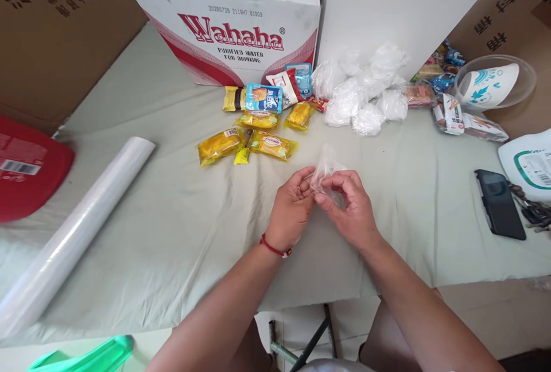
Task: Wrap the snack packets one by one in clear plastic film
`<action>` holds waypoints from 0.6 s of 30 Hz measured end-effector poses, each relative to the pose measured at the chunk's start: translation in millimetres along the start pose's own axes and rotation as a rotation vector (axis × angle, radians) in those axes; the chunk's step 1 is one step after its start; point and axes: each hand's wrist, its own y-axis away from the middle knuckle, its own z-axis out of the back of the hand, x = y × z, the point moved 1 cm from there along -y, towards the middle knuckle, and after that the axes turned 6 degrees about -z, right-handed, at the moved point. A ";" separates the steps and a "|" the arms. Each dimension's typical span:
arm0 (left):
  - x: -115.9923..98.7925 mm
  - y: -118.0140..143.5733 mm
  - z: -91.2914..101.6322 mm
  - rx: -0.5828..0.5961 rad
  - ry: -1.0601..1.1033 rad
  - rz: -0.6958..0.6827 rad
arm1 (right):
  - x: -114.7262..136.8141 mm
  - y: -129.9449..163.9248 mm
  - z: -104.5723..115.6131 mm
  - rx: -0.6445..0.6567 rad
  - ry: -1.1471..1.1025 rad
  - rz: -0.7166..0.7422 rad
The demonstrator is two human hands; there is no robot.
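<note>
Between my two hands is a thin clear plastic bag (328,161), crumpled, its upper end standing loose above my fingers. My left hand (293,205), with a red bracelet at the wrist, pinches the bag's left side. On the other side my right hand (349,205) grips it with bent fingers and thumb. Just beyond my hands lie yellow snack packets (272,145) and a blue snack packet (263,98). A heap of bunched clear plastic bags (361,93) sits farther back; what they contain, if anything, I cannot make out.
A roll of clear plastic (81,228) lies at the left near a red container (30,171). Behind stand a Wahaha carton (232,27) and white boxes (383,10). To the right are a black phone (500,204), keys, a white bottle (529,159) and a paper cup (493,86).
</note>
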 end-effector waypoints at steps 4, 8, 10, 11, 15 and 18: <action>2.3 0.8 -1.5 -0.051 -0.026 -0.055 | 1.1 0.9 0.0 -0.020 0.033 0.004; -3.4 2.9 -4.3 -0.039 0.102 0.006 | -1.5 0.3 1.5 -0.013 -0.011 -0.021; -5.9 3.6 -4.7 -0.033 0.146 0.025 | -3.4 -0.7 1.8 -0.016 -0.037 -0.021; -6.2 3.7 -4.5 -0.038 0.152 0.024 | -4.2 -1.1 1.7 -0.020 -0.047 -0.016; -1.9 2.8 -1.9 -0.043 0.064 -0.011 | -4.4 -1.8 0.8 -0.013 -0.078 0.008; 1.5 2.6 -0.3 -0.023 -0.064 -0.065 | -2.1 -1.3 0.4 0.030 -0.097 -0.017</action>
